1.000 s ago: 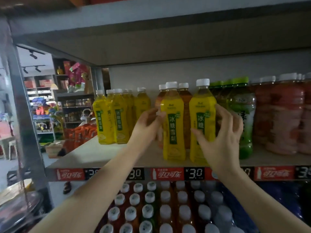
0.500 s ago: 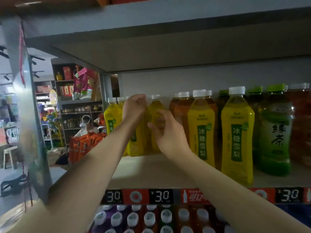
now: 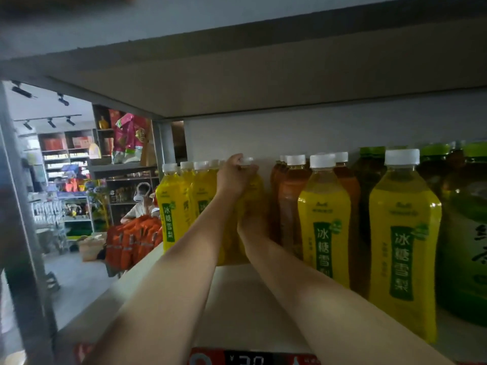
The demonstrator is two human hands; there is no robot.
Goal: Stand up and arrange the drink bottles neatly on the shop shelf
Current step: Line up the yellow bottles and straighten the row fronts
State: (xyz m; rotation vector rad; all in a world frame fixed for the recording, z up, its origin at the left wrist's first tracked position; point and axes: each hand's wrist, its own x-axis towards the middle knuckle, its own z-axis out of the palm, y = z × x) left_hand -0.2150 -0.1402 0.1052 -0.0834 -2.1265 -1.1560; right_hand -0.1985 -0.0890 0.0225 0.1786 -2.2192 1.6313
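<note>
A yellow drink bottle with a white cap stands near the back of the shelf. My left hand grips its neck just under the cap. My right hand holds the lower body of the same bottle, in shadow. To its left stand several upright yellow bottles in a row. On the right, two more yellow bottles stand nearer the front edge, with brown tea bottles behind them.
Green tea bottles fill the far right. The upper shelf's underside hangs low over the caps. A price strip runs along the front edge. A metal post stands at left, and a person sits in the aisle beyond.
Both hands left the two front yellow bottles and went left and deeper to a rear yellow bottle. My left hand now grips its neck and my right hand dropped to its body.
</note>
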